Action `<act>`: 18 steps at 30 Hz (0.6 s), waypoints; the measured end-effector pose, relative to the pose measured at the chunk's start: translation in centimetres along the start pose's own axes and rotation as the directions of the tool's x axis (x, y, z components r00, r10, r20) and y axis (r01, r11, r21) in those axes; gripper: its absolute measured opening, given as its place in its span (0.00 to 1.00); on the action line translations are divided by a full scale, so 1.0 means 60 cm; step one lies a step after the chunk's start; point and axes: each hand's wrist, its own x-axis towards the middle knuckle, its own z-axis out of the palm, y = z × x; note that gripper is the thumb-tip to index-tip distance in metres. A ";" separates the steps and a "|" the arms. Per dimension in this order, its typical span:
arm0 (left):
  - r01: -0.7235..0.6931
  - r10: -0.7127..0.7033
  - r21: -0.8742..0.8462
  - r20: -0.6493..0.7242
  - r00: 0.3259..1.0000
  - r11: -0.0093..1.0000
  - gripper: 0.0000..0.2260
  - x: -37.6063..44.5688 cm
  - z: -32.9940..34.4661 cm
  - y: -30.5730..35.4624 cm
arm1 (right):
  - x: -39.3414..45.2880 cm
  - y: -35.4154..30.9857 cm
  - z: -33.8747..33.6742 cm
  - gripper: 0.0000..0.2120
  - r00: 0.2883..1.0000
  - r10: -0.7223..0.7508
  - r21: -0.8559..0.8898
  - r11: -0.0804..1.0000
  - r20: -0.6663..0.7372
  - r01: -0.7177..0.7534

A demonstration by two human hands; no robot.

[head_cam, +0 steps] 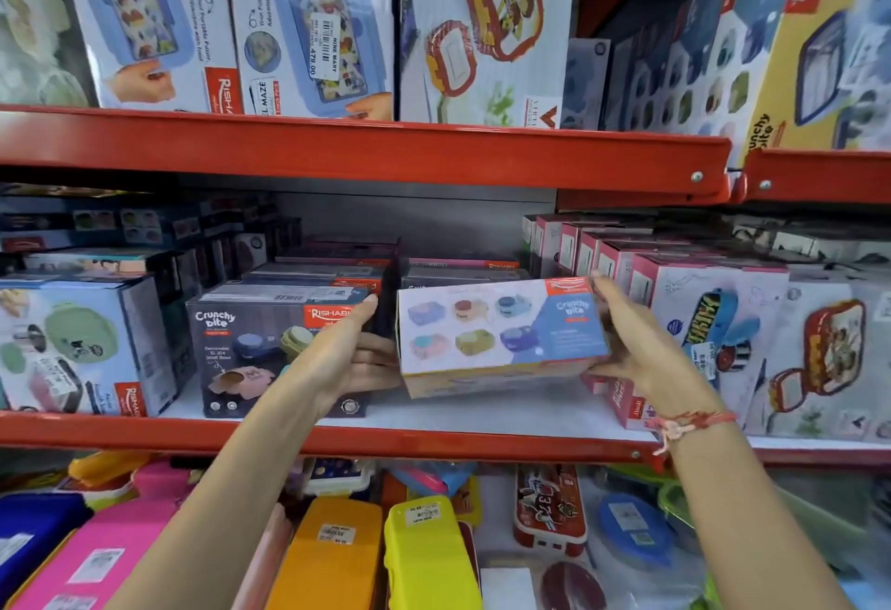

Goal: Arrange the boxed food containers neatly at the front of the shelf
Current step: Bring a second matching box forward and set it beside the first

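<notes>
A light blue and white Crunchy Bite box [501, 334] hangs tilted just above the middle shelf [434, 421], its printed side facing me. My left hand [347, 359] grips its left end and my right hand [641, 349] grips its right end. To the left a dark Crunchy Bite box [260, 349] stands at the shelf front, with more dark boxes [337, 272] stacked behind it. Behind the held box lie further dark boxes [458, 272], partly hidden.
A row of pink and white boxes [723, 320] stands to the right, a pale blue box [82, 349] to the left. Large boxes [308, 21] fill the upper shelf above a red rail [366, 146]. Colourful plastic lunch boxes [337, 556] lie below.
</notes>
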 end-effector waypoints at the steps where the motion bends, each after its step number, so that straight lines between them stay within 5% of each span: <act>1: -0.046 0.047 0.012 -0.016 0.999 0.999 0.26 -0.001 0.000 0.001 | -0.004 -0.004 -0.002 0.24 0.999 -0.031 -0.020 0.999 -0.017 0.031; 4: -0.152 0.152 0.024 -0.023 0.988 0.988 0.23 -0.003 -0.002 0.004 | -0.012 -0.014 -0.008 0.20 0.996 -0.094 -0.001 0.996 -0.009 0.094; 9: -0.193 0.193 -0.002 0.054 0.980 0.981 0.16 -0.012 -0.017 0.008 | -0.022 -0.016 -0.020 0.05 0.965 -0.127 0.136 0.986 0.229 0.098; 14: -0.240 0.234 0.020 0.154 0.960 0.971 0.06 -0.017 -0.015 0.004 | -0.025 0.004 -0.012 0.21 0.963 -0.163 0.128 0.982 0.214 0.138; 18: -0.279 0.276 0.017 0.104 0.956 0.960 0.22 -0.017 -0.003 -0.007 | -0.017 0.018 -0.003 0.32 0.957 -0.245 0.126 0.966 0.157 0.227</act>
